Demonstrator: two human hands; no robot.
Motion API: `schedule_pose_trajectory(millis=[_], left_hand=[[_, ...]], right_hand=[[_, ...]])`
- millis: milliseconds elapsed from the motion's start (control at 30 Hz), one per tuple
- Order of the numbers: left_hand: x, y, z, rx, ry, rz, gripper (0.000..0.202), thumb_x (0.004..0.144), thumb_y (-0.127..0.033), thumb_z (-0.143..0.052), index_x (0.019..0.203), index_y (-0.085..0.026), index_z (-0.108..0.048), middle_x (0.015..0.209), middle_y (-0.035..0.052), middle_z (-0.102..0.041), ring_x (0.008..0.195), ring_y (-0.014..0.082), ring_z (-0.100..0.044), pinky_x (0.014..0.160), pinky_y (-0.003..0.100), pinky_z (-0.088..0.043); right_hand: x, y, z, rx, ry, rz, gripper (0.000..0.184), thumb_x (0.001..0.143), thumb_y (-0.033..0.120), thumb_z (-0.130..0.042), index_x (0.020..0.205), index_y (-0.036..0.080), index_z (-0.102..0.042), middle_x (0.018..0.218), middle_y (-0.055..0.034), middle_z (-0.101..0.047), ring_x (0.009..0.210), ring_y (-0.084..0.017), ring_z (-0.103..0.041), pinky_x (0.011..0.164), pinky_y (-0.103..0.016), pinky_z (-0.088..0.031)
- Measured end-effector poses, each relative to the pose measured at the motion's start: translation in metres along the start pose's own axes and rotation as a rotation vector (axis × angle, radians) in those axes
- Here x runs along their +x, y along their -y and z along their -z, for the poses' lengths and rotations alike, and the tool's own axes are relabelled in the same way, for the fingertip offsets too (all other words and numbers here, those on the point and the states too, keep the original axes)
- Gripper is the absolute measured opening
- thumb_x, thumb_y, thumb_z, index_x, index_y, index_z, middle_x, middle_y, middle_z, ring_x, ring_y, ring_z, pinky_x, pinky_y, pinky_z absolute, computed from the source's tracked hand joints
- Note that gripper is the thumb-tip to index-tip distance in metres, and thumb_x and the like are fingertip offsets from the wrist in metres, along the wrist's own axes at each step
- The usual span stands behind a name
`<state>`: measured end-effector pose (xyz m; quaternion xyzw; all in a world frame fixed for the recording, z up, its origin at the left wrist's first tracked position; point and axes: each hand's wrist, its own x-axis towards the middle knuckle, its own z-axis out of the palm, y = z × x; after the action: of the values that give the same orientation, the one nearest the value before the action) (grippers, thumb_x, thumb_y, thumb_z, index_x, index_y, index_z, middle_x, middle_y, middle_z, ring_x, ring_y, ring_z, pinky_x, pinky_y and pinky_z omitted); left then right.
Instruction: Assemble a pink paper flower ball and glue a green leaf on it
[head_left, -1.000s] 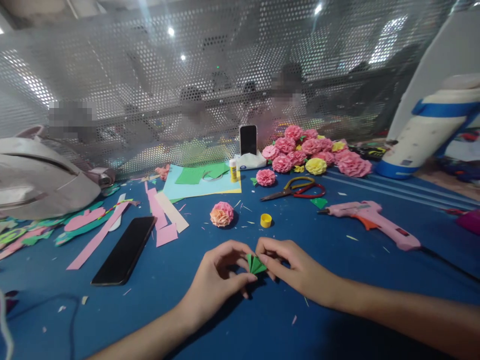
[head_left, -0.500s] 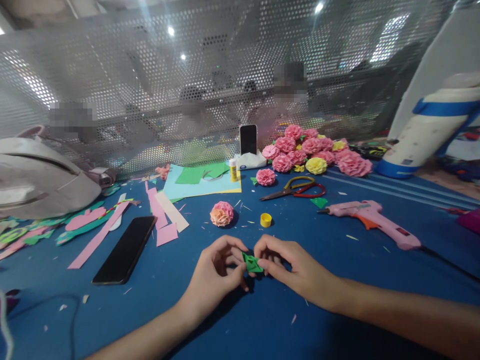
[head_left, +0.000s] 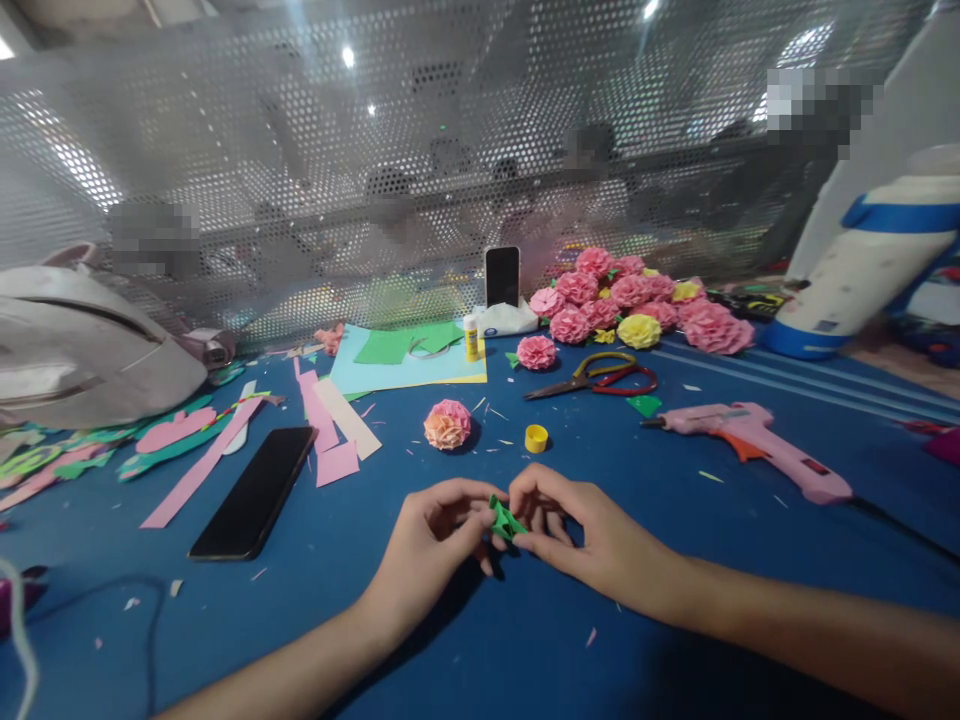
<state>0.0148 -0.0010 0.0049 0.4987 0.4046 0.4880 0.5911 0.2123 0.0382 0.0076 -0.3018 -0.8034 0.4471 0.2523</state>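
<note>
A small folded piece of green paper (head_left: 506,520) is held between my two hands, low over the blue table. My left hand (head_left: 442,535) pinches its left side between thumb and fingers. On the other side, my right hand (head_left: 574,525) grips its right edge, thumb below and fingers curled above. Some fingertips are hidden behind the paper. Just beyond my hands lie a pink and peach paper flower ball (head_left: 448,425) and a yellow glue cap (head_left: 536,438). Farther back, the glue stick (head_left: 471,338) stands uncapped-looking on light blue paper (head_left: 405,374).
To the right are scissors (head_left: 592,378) and a pink glue gun (head_left: 757,435) with its cord. Pink and yellow paper flowers (head_left: 637,295) are heaped behind. At left lie a phone (head_left: 253,495), pink paper strips (head_left: 199,465) and a bag (head_left: 90,345). A large bottle (head_left: 862,260) stands far right.
The green paper has been turned and bent between my fingers, with its upper left corner now pointing up. Both hands keep hold of it. The whole view has shifted slightly.
</note>
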Motion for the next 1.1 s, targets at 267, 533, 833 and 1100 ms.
schedule_pose_trajectory(millis=[267,533,833,1100], left_hand=[[0.0013,0.0012,0.0003,-0.076,-0.03,0.002,0.026,0.075,-0.029,-0.083,0.084,-0.013,-0.065,0.068,0.0009,-0.069,0.06,0.0113,-0.067,0.052,0.018,-0.055],[0.0002,0.0019,0.0007,-0.035,-0.01,0.017,0.025,0.074,-0.026,-0.082,0.09,-0.012,-0.069,0.065,0.0009,-0.07,0.055,0.0092,-0.064,0.051,0.017,-0.054],[0.0018,0.0035,-0.0008,-0.003,-0.017,0.06,0.028,0.067,-0.025,-0.086,0.075,-0.013,-0.061,0.059,-0.0021,-0.066,0.052,0.0075,-0.06,0.049,0.016,-0.051],[0.0012,0.002,-0.0009,0.03,0.015,0.085,0.026,0.071,-0.023,-0.081,0.08,-0.014,-0.059,0.062,-0.0011,-0.067,0.057,0.0092,-0.062,0.053,0.018,-0.05]], right_hand=[[0.0014,0.0057,0.002,-0.017,0.047,-0.027,0.023,0.1,0.036,-0.05,0.088,0.018,-0.059,0.077,0.0011,-0.06,0.061,-0.01,-0.047,0.058,-0.023,-0.036],[0.002,0.0053,0.0025,-0.041,0.036,-0.022,0.024,0.099,0.033,-0.049,0.082,0.018,-0.056,0.07,0.0033,-0.055,0.06,-0.01,-0.045,0.057,-0.023,-0.034],[-0.001,0.0069,0.0028,-0.028,0.058,-0.012,0.025,0.099,0.033,-0.049,0.08,0.018,-0.056,0.07,0.0029,-0.058,0.06,-0.01,-0.049,0.057,-0.022,-0.035],[0.0017,0.0031,0.0019,-0.012,0.07,0.003,0.026,0.102,0.034,-0.047,0.084,0.018,-0.057,0.075,0.0025,-0.058,0.066,-0.01,-0.052,0.062,-0.022,-0.038]])
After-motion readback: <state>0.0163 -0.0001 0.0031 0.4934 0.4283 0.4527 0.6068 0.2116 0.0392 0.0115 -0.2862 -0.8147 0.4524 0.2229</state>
